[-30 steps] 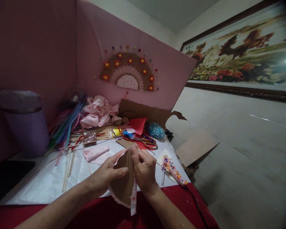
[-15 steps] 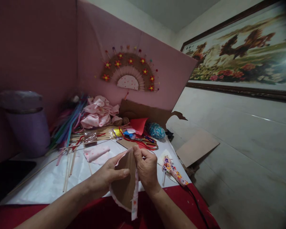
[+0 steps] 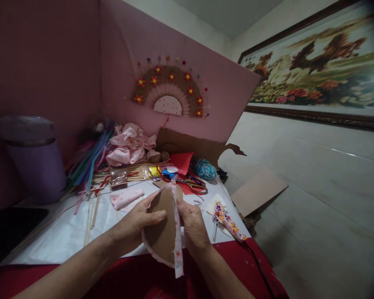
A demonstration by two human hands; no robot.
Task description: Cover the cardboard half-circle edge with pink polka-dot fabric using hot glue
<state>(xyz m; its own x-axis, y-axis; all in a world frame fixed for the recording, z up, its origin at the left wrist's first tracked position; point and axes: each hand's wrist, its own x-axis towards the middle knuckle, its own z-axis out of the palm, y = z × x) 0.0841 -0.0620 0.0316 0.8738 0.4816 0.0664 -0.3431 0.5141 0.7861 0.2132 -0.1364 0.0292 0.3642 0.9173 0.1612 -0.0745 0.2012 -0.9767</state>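
Observation:
Between my hands is a half-round piece of brown cardboard (image 3: 161,238), held upright on end. A narrow strip of pink dotted fabric (image 3: 178,245) runs down its straight right edge, and its lower end hangs past the cardboard. Pink fabric also edges the curved side. My left hand (image 3: 145,218) grips the curved side, thumb flat on the brown face. Closed at the upper right edge, my right hand (image 3: 191,224) has its thumb by the strip; some fingertips are hidden behind the piece. A hot glue gun (image 3: 227,222) with a flower pattern lies to the right.
Scissors (image 3: 196,187), a blue yarn ball (image 3: 205,169), bamboo sticks (image 3: 93,214) and folded pink fabric (image 3: 126,198) lie on the white sheet. A purple bin (image 3: 39,170) stands left. A decorated cardboard arch (image 3: 171,77) is on the pink board behind.
My right hand has moved down a little from the top corner. The strip's top end now shows above the cardboard, and the brown face has turned more toward me.

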